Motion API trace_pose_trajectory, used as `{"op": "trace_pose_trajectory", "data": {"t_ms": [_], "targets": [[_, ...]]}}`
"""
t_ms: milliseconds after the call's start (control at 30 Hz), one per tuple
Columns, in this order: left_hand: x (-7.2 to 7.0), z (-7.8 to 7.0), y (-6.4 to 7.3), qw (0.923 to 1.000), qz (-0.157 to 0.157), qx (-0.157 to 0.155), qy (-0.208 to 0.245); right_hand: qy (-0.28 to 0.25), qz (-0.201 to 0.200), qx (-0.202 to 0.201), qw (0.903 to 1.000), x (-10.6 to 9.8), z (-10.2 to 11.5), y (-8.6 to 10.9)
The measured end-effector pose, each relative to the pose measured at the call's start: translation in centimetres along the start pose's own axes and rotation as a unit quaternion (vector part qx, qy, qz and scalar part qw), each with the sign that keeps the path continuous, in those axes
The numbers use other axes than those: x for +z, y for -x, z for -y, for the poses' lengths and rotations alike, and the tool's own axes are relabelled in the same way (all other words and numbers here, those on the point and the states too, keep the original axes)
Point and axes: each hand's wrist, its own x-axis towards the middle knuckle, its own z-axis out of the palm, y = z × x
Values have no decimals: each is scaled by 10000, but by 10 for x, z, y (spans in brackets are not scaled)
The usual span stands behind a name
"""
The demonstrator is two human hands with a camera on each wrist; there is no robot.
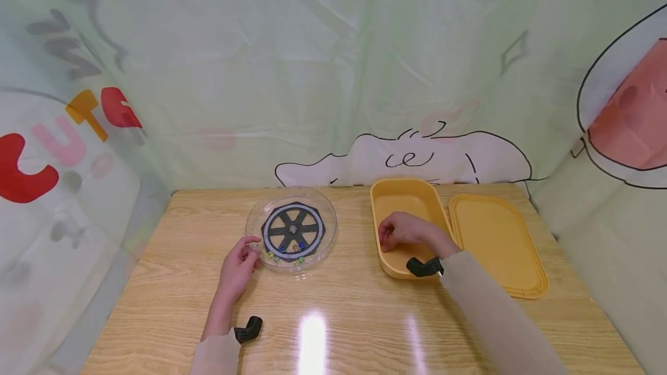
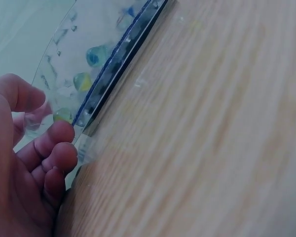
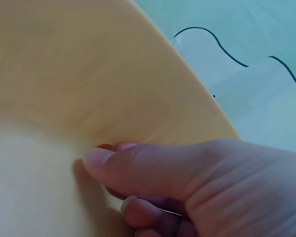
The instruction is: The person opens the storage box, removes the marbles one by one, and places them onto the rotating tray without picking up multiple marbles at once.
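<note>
In the head view, a round clear plastic dish [image 1: 327, 213] stands on the left of the table, with a black six-spoked wheel shape [image 1: 278, 230] in it. Several glass marbles [image 2: 82, 81], blue, yellow-green and orange, lie along its near side. My left hand [image 1: 238, 266] holds the dish's near-left rim, fingers bent. Inside a yellow plastic box [image 1: 401, 190], my right hand [image 1: 403, 230] reaches down by the left wall. Its thumb and finger pinch a small reddish-brown thing [image 3: 113, 192], mostly hidden behind the thumb.
A flat yellow lid [image 1: 495, 242] lies right of the box, close against it. The wooden table [image 1: 208, 213] ends at a printed curtain [image 1: 260, 103] behind and at the sides. Black wrist pieces [image 1: 249, 330] stick out from both sleeves.
</note>
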Motion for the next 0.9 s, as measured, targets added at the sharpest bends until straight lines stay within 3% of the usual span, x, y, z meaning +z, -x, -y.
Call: {"op": "trace_pose_trajectory", "data": {"t_ms": [500,900], "targets": [[-1,1,0,9999,33,-65,153,-309,-66,-215,9993,-3,2,4],[-1,-1,-1,9992,78,-190,355,-496,-968,-411,9932,-19,15,20]]}}
